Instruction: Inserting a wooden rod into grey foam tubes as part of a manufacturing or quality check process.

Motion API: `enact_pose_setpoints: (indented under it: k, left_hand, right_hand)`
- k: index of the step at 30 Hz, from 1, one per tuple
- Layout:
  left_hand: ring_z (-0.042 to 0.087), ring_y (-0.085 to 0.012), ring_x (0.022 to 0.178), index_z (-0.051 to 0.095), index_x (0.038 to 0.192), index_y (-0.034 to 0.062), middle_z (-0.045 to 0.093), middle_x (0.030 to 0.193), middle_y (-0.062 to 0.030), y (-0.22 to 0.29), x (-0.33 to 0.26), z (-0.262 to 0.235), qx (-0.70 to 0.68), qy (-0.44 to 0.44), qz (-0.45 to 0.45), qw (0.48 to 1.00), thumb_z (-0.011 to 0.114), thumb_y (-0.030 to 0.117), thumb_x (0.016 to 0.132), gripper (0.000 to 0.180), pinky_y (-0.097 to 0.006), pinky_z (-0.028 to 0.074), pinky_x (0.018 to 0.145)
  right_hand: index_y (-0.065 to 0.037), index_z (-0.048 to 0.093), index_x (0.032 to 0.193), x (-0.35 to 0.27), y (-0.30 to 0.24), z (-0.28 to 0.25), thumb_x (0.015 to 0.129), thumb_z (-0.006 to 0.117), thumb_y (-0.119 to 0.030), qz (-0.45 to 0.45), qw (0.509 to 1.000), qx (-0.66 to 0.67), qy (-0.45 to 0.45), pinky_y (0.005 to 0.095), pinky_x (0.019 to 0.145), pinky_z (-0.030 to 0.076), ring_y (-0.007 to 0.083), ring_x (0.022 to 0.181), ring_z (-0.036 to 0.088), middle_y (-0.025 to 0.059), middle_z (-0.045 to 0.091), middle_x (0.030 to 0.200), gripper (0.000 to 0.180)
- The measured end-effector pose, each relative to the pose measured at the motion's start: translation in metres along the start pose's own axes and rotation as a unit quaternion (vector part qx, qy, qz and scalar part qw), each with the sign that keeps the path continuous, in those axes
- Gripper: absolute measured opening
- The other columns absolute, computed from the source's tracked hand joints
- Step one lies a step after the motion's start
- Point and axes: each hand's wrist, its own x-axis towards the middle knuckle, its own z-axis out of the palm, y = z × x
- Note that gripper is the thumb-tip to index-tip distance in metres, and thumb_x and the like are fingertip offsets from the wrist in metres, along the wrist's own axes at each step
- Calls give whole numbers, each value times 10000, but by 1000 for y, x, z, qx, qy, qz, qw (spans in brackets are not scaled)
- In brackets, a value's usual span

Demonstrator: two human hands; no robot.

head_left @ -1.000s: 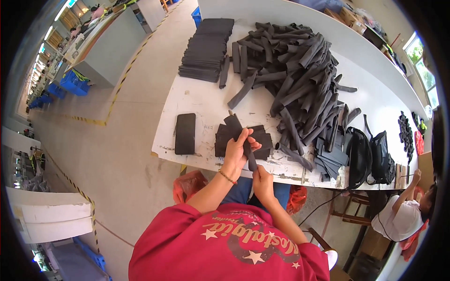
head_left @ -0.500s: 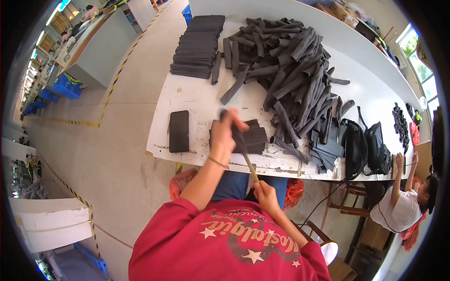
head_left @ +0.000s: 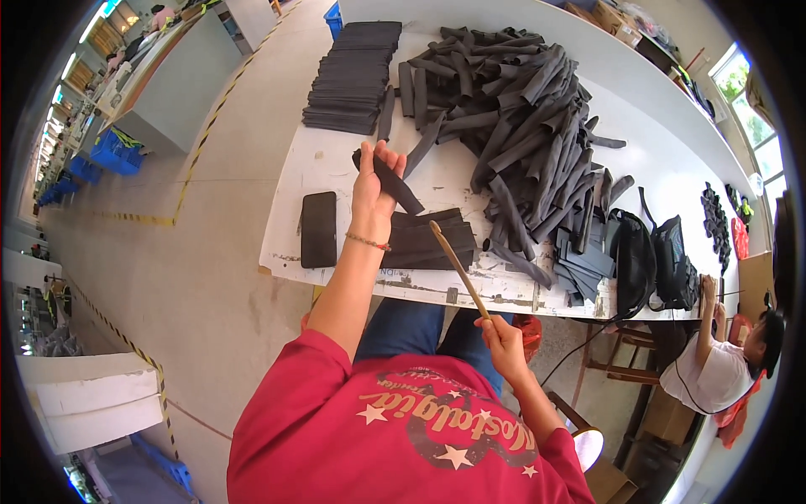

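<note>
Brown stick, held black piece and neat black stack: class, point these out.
Brown stick point(head_left: 459, 269): head view, mid-shaft.
Held black piece point(head_left: 398, 187): head view, exposed lower part.
Neat black stack point(head_left: 348, 80): head view, middle.

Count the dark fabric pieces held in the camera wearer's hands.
1: the dark fabric piece is in the left hand. The right hand holds a brown stick. Another piece tucked behind the left hand would be hidden.
</note>
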Motion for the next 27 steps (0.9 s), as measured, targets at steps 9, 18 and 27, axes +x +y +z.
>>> enact_pose_setpoints:
  k: [9,18,27]
  left_hand:
    - [576,-179,561,595,937,5,567,613,-61,-66,-74,18,212,-27,-63,975,724,351,838,383,-374,555,677]
    - [529,-130,488,594,930,-22,554,618,-18,-51,-79,17,181,11,-46,982,701,283,872,329,-340,541,559]
    - [379,-118,423,597,983,1,440,520,-3,-48,-69,11,167,-78,-128,975,625,428,903,435,-284,376,465]
  right_hand:
    - [11,612,931,62,-21,33,983,487,-146,-14,1000,25,8,289,474,356,88,519,427,24,461,564,207]
    - [-1,566,863,48,-12,69,988,480,-151,-55,997,20,56,301,467,375,129,482,455,54,475,551,213]
    - [-9,581,878,6,-6,44,990,491,-152,7,999,29,15,274,469,362,87,507,421,19,461,555,203]
